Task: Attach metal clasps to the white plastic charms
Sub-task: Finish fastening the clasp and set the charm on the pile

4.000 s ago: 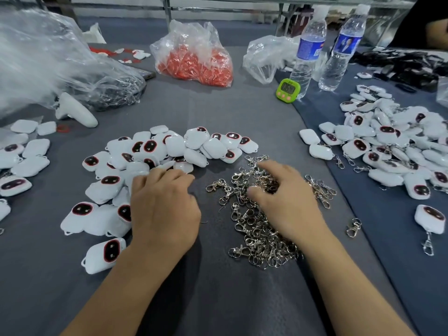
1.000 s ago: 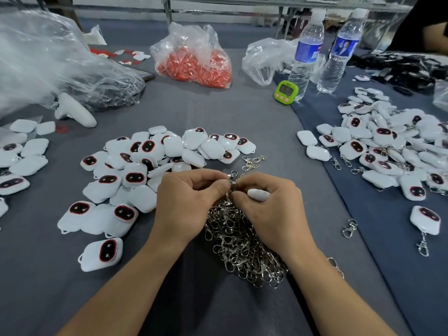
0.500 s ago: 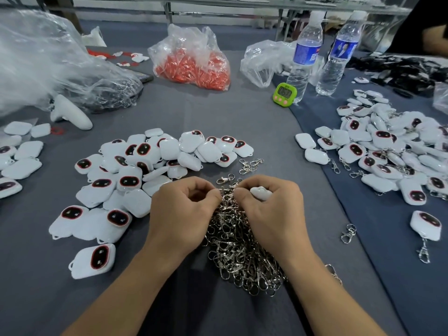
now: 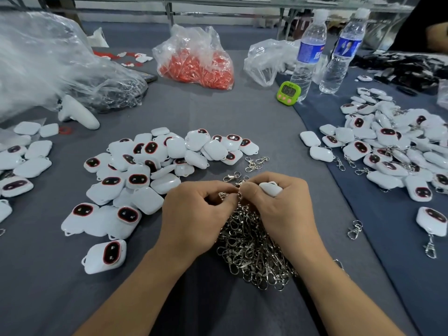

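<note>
My right hand (image 4: 278, 209) grips a white plastic charm (image 4: 271, 188) whose end pokes out above the curled fingers. My left hand (image 4: 196, 214) pinches a small metal clasp (image 4: 238, 191) between thumb and forefinger, right where both hands meet. Both hands hover over a heap of silver clasps (image 4: 252, 246) on the grey cloth. A pile of white charms with dark red-rimmed faces (image 4: 150, 170) lies just left of my hands. Charms with clasps hanging from them (image 4: 392, 151) are heaped on the blue cloth at right.
At the back stand a bag of red parts (image 4: 198, 61), a crumpled clear bag (image 4: 266, 59), two water bottles (image 4: 308, 52), and a green timer (image 4: 288, 93). A large plastic bag (image 4: 48, 64) and a white controller (image 4: 77, 112) sit at left. Another person's arm (image 4: 436, 40) is at top right.
Four seconds ago my hands lay apart, left on the charm pile and right on the clasps. They have come together over the clasp heap, holding charm and clasp; little has shifted since half a second ago.
</note>
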Demonstrator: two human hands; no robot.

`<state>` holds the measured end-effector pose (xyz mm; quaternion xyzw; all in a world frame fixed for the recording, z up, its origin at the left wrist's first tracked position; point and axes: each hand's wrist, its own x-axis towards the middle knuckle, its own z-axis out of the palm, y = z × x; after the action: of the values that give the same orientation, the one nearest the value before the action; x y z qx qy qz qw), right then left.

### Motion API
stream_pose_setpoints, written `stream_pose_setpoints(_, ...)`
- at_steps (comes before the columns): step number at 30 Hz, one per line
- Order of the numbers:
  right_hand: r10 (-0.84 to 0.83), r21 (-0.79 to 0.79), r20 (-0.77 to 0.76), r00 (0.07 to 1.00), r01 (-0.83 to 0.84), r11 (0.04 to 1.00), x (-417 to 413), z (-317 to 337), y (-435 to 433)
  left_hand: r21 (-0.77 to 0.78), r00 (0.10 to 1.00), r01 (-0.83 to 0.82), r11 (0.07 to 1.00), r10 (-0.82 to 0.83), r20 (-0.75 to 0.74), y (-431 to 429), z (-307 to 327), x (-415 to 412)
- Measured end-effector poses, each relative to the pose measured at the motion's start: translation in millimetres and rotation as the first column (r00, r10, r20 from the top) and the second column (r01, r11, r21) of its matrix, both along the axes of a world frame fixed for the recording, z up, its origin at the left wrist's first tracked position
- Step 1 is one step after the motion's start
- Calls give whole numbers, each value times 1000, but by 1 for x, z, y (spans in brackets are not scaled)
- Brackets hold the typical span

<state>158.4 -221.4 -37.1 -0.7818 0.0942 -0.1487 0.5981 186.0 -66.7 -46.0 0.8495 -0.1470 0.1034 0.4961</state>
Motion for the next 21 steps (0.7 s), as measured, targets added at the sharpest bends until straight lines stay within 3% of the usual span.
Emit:
stream_pose_setpoints(5,27,189,-28,999,-22,982,1,1,-3,-50,999,34,998,-34,4,-3,0,-1)
stream_pose_setpoints(7,60,198,-32,998,-53,979,1,0,-4,-102,999,38,994,-39,-11,-3,0,-1)
stream_pose_setpoints(13,108,3,-26,994,-108,994,3,0,-1,-235,997,-34,971,16,-79,-2,1,5)
stream_pose_setpoints(17,83,-235,15,996,-78,969,-3,2,7,-391,986,-111,914,53,-156,1,0,13)
stream_pose_setpoints(19,133,-263,43,990,-117,958,-11,5,13,-463,977,-181,868,104,-187,6,0,18)
stream_pose_setpoints(21,274,-225,26,961,-261,939,-17,9,20,-533,959,-265,803,163,-231,12,1,24)
